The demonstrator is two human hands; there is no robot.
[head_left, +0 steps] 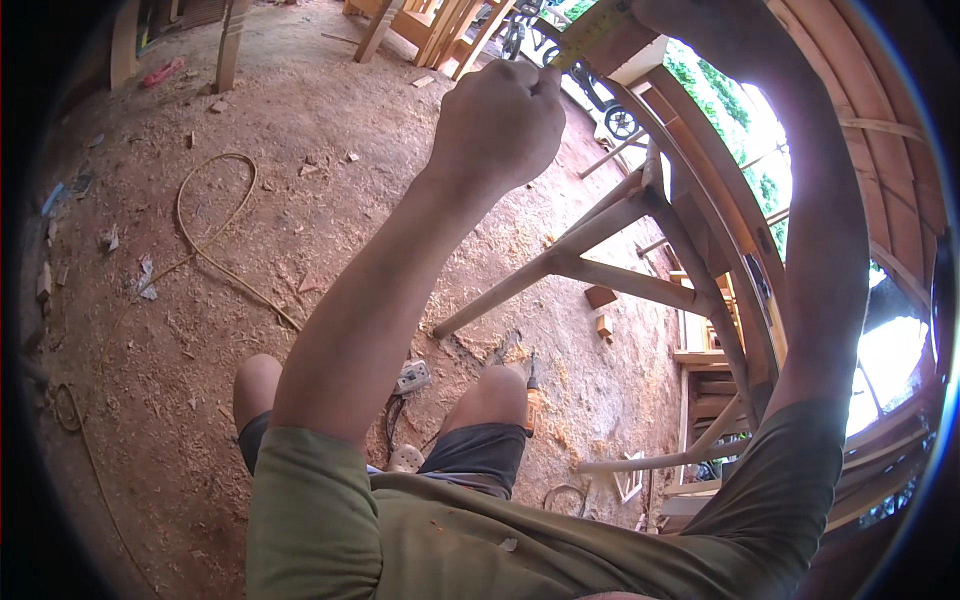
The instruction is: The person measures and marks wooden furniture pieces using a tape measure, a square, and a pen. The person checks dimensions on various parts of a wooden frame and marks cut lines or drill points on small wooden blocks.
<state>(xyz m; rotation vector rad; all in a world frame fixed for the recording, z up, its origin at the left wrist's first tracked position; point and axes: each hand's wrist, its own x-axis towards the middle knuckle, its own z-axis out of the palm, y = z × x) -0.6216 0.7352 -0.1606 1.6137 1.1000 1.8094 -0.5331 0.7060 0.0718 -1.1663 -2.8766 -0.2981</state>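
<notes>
My left hand [500,125] is closed on a yellow tape measure blade [581,37], high in the view. The blade lies along the end of a reddish-brown wooden piece [630,58]. My right hand [685,25] is raised at the top edge beside that piece, fingers curled; what it grips is hidden. Below the piece runs a long curved wooden beam [735,215], above a trestle of pale poles [625,282].
Dirt floor with shavings [140,330] holds a looped cord [228,250], power strip [411,378], orange drill [532,408] and wood offcuts [601,298]. Wooden frames [420,35] and wheels [620,122] stand behind; stacked timber [712,390] lies at right.
</notes>
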